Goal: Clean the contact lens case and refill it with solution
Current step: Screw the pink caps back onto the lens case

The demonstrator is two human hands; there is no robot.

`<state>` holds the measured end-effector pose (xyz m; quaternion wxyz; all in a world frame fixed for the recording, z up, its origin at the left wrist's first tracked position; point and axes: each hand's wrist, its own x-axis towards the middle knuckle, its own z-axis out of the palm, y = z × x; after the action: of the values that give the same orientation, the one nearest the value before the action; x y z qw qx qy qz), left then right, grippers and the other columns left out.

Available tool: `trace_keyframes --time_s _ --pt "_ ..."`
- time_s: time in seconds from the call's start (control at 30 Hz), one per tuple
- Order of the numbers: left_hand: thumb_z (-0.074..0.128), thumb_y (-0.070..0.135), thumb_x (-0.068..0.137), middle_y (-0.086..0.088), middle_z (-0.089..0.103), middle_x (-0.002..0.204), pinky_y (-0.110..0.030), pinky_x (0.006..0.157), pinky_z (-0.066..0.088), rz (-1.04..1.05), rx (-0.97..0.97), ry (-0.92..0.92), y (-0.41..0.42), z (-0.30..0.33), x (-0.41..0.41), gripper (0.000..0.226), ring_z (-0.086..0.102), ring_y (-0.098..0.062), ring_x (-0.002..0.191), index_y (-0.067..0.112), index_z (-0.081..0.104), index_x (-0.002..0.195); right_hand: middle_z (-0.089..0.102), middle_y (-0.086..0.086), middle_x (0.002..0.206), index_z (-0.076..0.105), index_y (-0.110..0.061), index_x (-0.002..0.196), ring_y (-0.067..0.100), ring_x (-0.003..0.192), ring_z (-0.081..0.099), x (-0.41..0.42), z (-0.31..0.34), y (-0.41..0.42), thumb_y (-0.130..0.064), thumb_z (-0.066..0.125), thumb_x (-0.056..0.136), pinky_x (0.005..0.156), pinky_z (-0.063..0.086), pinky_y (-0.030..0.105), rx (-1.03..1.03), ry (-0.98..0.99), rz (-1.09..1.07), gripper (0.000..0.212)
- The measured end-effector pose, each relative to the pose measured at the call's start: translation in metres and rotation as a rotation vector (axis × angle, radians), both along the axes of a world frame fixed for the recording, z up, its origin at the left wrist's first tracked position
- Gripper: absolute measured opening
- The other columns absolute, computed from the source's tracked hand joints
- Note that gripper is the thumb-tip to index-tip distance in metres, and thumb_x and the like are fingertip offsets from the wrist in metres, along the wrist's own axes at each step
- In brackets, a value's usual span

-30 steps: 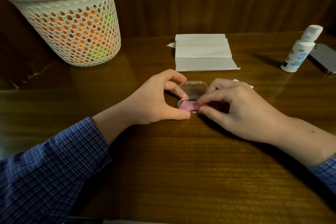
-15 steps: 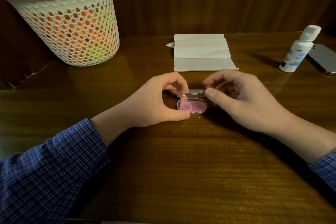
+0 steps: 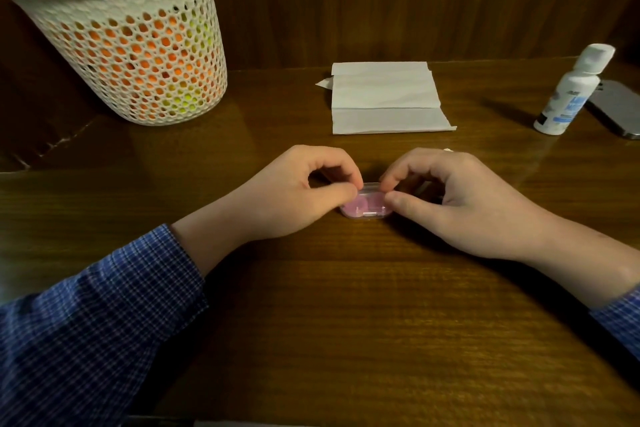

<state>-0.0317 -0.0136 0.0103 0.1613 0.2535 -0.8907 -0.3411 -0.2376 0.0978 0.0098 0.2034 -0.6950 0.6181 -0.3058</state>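
A small clear contact lens case [image 3: 367, 206] with pink wells inside lies on the wooden table, its clear lid down flat over the wells. My left hand [image 3: 298, 194] pinches its left end between thumb and fingers. My right hand [image 3: 446, 198] pinches its right end, thumb at the front and forefinger on the lid's back edge. A white solution bottle [image 3: 568, 97] with a blue label stands at the far right, apart from both hands. A folded white paper towel [image 3: 384, 97] lies behind the case.
A white mesh basket [image 3: 135, 45] holding orange and yellow-green things stands at the back left. A grey phone [image 3: 620, 107] lies behind the bottle at the right edge. A wooden wall closes the table's far side.
The case's clear lid stood open a second ago and has come down onto the pink wells. My right hand moved from the wells to the lid, and both hands now pinch the case's ends.
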Motion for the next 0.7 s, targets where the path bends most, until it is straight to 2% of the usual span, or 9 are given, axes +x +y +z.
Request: trace_keyframes --time_s 0.17,0.33,0.43,0.7 --pt "0.068 0.013 0.095 0.011 0.07 0.1 -0.015 0.088 0.052 -0.006 -0.022 0.017 0.0001 -0.0027 -0.0012 0.014 0.065 -0.002 0.099 0.022 0.074 0.104 0.07 -0.016 0.104 0.073 -0.03 0.102 0.002 0.1 0.064 0.0004 0.0001 0.0007 -0.038 0.063 0.087 0.092 0.056 0.035 0.005 0.0 0.005 0.019" --pt "0.069 0.015 0.095 0.012 0.07 0.1 -0.016 0.088 0.053 -0.01 -0.024 0.019 -0.0006 -0.0029 -0.0012 0.013 0.065 -0.002 0.099 0.024 0.073 0.104 0.069 -0.016 0.104 0.073 -0.03 0.103 0.001 0.1 0.064 0.0 -0.0001 0.0005 -0.035 0.065 0.089 0.092 0.056 0.031 0.003 0.006 0.003 0.017" --pt "0.069 0.015 0.096 0.012 0.07 0.101 -0.019 0.087 0.054 -0.008 -0.03 0.017 -0.001 -0.0032 -0.0011 0.013 0.066 -0.004 0.099 0.024 0.073 0.104 0.069 -0.016 0.104 0.073 -0.029 0.102 0.001 0.1 0.064 0.0008 0.0005 0.0008 -0.039 0.063 0.086 0.091 0.056 0.031 0.002 0.019 0.006 0.022" --pt "0.069 0.016 0.095 0.013 0.07 0.1 -0.014 0.087 0.052 -0.008 -0.049 0.002 -0.0009 -0.004 -0.0013 0.014 0.065 -0.002 0.1 0.025 0.073 0.104 0.069 -0.015 0.104 0.075 -0.029 0.102 0.003 0.099 0.065 0.0016 0.0009 0.0001 -0.04 0.065 0.085 0.091 0.057 0.034 -0.019 0.053 0.006 0.023"
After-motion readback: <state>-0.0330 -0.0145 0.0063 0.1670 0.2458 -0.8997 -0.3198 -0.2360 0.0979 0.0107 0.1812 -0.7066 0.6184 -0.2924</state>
